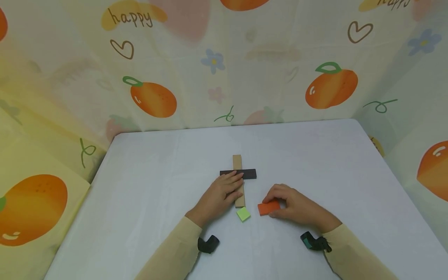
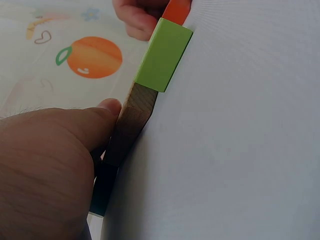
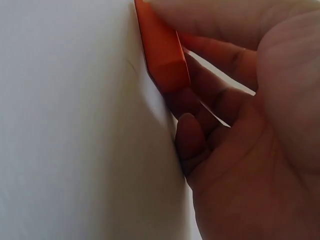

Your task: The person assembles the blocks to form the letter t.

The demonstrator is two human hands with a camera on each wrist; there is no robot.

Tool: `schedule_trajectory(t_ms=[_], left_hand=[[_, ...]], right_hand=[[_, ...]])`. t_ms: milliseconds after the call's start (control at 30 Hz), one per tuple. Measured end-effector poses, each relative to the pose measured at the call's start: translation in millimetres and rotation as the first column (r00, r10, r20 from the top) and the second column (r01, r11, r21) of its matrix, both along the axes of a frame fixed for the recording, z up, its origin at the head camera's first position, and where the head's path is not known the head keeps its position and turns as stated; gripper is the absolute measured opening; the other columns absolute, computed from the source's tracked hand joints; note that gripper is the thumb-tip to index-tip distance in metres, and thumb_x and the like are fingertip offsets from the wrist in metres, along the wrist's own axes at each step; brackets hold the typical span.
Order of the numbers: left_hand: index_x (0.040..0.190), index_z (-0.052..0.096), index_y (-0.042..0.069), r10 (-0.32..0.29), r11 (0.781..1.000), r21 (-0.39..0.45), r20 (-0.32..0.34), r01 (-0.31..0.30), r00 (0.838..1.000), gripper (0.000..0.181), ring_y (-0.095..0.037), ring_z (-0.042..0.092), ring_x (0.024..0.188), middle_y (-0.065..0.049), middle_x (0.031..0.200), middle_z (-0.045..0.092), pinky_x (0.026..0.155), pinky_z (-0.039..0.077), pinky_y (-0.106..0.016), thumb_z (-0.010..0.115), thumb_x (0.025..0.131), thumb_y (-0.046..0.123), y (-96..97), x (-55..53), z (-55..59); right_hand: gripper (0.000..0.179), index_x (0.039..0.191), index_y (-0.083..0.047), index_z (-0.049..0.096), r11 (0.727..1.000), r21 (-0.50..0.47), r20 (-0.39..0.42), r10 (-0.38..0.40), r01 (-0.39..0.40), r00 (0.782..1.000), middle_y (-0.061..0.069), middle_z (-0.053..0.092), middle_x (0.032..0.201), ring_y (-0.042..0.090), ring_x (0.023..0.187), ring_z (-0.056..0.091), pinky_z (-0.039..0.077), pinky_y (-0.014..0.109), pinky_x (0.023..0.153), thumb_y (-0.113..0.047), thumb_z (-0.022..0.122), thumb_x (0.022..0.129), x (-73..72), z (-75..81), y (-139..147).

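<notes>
Two plain wooden pieces, one far [image 1: 237,161] and one near [image 1: 240,202], line up with a black block [image 1: 250,174] lying crosswise between them. My left hand [image 1: 217,194] rests over the black block and near wooden piece, fingers extended and partly covering both. A light green block [image 1: 243,214] lies turned at an angle against the near wooden end. To its right, my right hand [image 1: 295,204] pinches an orange block [image 1: 264,209] between thumb and fingers. In the right wrist view the orange block [image 3: 160,45] sits low, close over the white surface.
The white tabletop [image 1: 157,175] reaches back to a printed curtain [image 1: 262,85] with oranges and hearts. More curtain [image 1: 35,155] hangs along the left side. Dark straps with small cameras [image 1: 209,245] sit at both wrists, over beige sleeves.
</notes>
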State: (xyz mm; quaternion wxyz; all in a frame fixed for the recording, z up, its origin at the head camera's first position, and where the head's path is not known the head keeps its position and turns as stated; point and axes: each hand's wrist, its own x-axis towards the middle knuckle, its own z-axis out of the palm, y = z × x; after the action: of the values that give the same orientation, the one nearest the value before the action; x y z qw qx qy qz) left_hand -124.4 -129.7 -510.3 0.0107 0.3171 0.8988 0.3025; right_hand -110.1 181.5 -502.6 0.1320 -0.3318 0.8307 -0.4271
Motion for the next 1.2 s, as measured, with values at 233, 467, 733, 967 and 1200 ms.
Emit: schedule_trajectory(t_ms=[233, 467, 733, 967, 1200], left_hand=[[0.154, 0.061, 0.004, 0.004, 1.000, -0.007, 0.004, -0.004, 1.000, 0.049, -0.019, 0.033, 0.159, -0.001, 0.166, 0.047, 0.131, 0.021, -0.040, 0.067, 0.112, 0.027, 0.1, -0.4, 0.4], [0.154, 0.061, 0.004, 0.006, 1.000, -0.003, 0.004, -0.006, 1.000, 0.049, -0.018, 0.033, 0.159, 0.000, 0.166, 0.047, 0.131, 0.021, -0.040, 0.068, 0.111, 0.027, 0.0, -0.4, 0.1], [0.153, 0.062, 0.003, -0.002, 1.000, 0.005, -0.002, 0.002, 1.000, 0.048, -0.021, 0.035, 0.158, -0.001, 0.165, 0.048, 0.130, 0.022, -0.041, 0.069, 0.111, 0.025, 0.1, -0.8, -0.8], [0.153, 0.062, 0.003, -0.007, 1.000, 0.006, -0.008, 0.007, 1.000, 0.048, -0.022, 0.036, 0.158, -0.002, 0.165, 0.049, 0.130, 0.022, -0.041, 0.070, 0.111, 0.025, 0.3, -1.0, -0.6], [0.153, 0.062, 0.003, -0.006, 1.000, 0.010, -0.007, 0.006, 1.000, 0.048, -0.021, 0.036, 0.158, -0.002, 0.165, 0.049, 0.130, 0.023, -0.042, 0.070, 0.111, 0.025, 0.3, -0.6, 0.7]], right_hand=[[0.023, 0.116, -0.023, 0.078, 0.998, -0.015, 0.055, 0.056, -0.055, 0.997, -0.012, 0.068, 0.118, 0.016, 0.112, 0.061, 0.053, 0.036, 0.101, -0.017, 0.088, 0.096, 4.5, 2.7, -7.6], [0.027, 0.115, -0.027, 0.077, 0.996, -0.018, 0.047, 0.089, -0.088, 0.995, -0.014, 0.068, 0.116, 0.013, 0.110, 0.061, 0.054, 0.035, 0.099, -0.016, 0.089, 0.094, 7.8, -1.2, -12.3], [0.027, 0.115, -0.025, 0.077, 0.995, -0.017, 0.023, 0.096, -0.096, 0.995, -0.014, 0.068, 0.115, 0.012, 0.108, 0.061, 0.055, 0.035, 0.096, -0.016, 0.090, 0.093, 11.2, -0.6, -16.1], [0.025, 0.115, -0.022, 0.078, 0.995, -0.015, 0.001, 0.102, -0.102, 0.995, -0.012, 0.068, 0.115, 0.013, 0.107, 0.061, 0.056, 0.036, 0.096, -0.015, 0.089, 0.094, 14.1, 2.3, -20.0], [0.025, 0.115, -0.024, 0.077, 0.994, -0.003, -0.020, 0.106, -0.106, 0.994, -0.014, 0.067, 0.115, 0.011, 0.106, 0.061, 0.056, 0.034, 0.095, -0.016, 0.089, 0.094, 14.9, 2.9, -20.9]])
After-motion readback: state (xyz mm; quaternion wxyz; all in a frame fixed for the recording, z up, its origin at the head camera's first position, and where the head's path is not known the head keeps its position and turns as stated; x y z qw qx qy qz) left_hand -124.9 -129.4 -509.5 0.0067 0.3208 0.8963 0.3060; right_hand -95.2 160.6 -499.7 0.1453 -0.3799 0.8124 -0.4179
